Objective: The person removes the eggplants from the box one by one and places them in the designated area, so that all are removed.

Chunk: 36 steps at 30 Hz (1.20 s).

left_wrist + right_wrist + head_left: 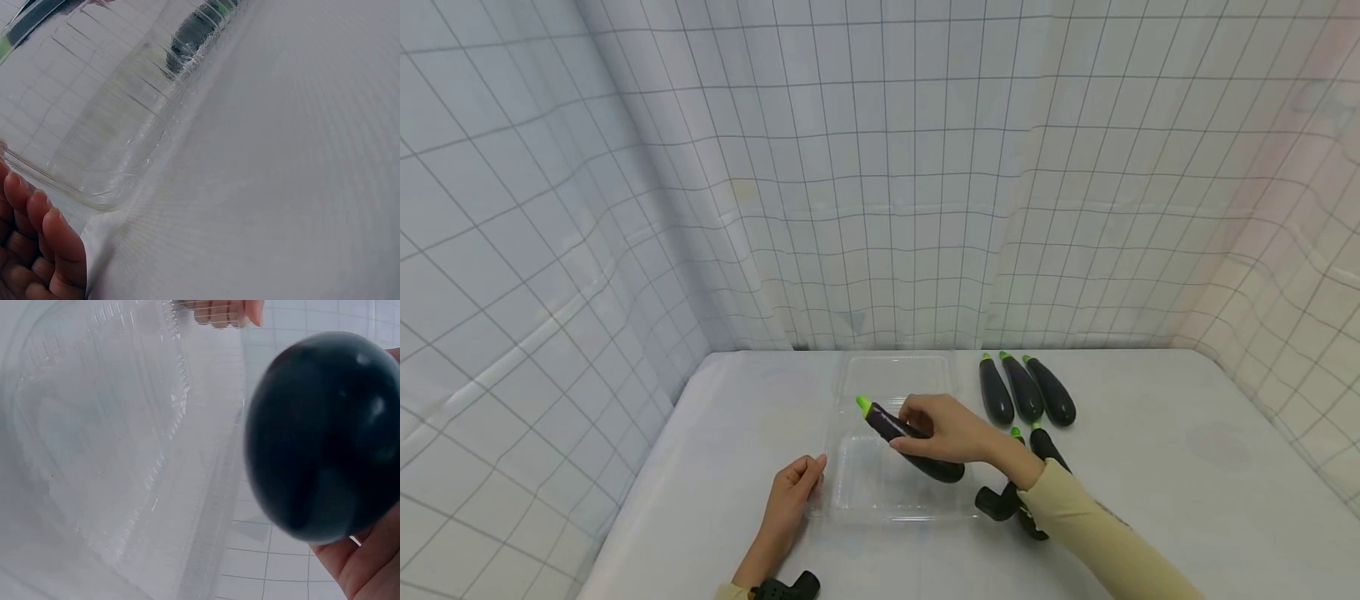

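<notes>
My right hand [943, 429] grips a dark purple eggplant [917, 442] with a bright green stem, holding it slantwise over a clear plastic container [868, 492]. The stem end points up and to the left. In the right wrist view the eggplant's rounded end [325, 437] looms large in front of the palm. My left hand [797, 479] pinches the left rim of the container, near its front corner. Its curled fingers [56, 244] lie right beside the plastic edge in the left wrist view. The container stands with its lid part folded back toward the curtain.
Right of the container, three eggplants [1024, 390] lie side by side near the table's back edge. More eggplants [1047, 446] lie nearer, partly hidden under my right forearm. A white cloth covers the table [1150, 467]; checked curtains [880, 167] hang behind and at both sides.
</notes>
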Each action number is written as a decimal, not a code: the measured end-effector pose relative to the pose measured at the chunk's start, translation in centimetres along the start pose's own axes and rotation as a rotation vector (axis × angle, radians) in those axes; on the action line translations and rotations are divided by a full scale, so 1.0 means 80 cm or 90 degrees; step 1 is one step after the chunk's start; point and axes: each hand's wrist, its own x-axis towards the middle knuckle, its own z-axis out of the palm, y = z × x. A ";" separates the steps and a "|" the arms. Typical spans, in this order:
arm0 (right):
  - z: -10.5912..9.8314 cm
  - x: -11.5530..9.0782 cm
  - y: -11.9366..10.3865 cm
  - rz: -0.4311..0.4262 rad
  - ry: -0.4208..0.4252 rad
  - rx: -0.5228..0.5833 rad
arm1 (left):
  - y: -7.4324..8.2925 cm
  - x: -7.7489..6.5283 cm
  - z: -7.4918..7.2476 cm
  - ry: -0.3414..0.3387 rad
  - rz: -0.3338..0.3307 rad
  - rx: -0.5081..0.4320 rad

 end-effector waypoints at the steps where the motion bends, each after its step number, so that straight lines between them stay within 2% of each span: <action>1: -0.001 -0.001 0.000 -0.001 0.011 0.000 | -0.003 0.002 0.000 0.001 -0.008 0.000; 7: -0.003 -0.006 0.003 0.002 0.064 0.026 | -0.033 0.017 -0.004 0.011 -0.025 -0.009; 10: -0.006 -0.009 0.003 0.005 0.087 0.041 | -0.039 0.018 -0.004 0.015 -0.018 -0.007; 17: -0.014 -0.017 0.003 0.018 0.160 0.046 | -0.036 0.016 -0.004 0.012 -0.023 -0.011; 20: -0.016 -0.022 0.002 0.019 0.202 0.046 | -0.021 0.009 -0.003 0.005 -0.017 -0.007; 24: -0.015 -0.026 0.009 -0.006 0.255 0.042 | -0.001 -0.001 -0.001 0.004 -0.013 -0.006; 26: -0.016 -0.028 0.005 -0.020 0.278 0.037 | -0.009 0.004 -0.001 0.007 -0.022 -0.010; 31: -0.031 -0.033 -0.029 -0.040 0.311 0.030 | -0.037 0.017 -0.003 0.018 -0.026 -0.020; 32: -0.035 -0.034 -0.036 -0.039 0.313 0.031 | -0.038 0.017 -0.003 0.021 -0.023 -0.020; 36: -0.039 -0.041 -0.034 -0.012 0.325 0.022 | -0.037 0.016 -0.002 0.022 -0.017 -0.015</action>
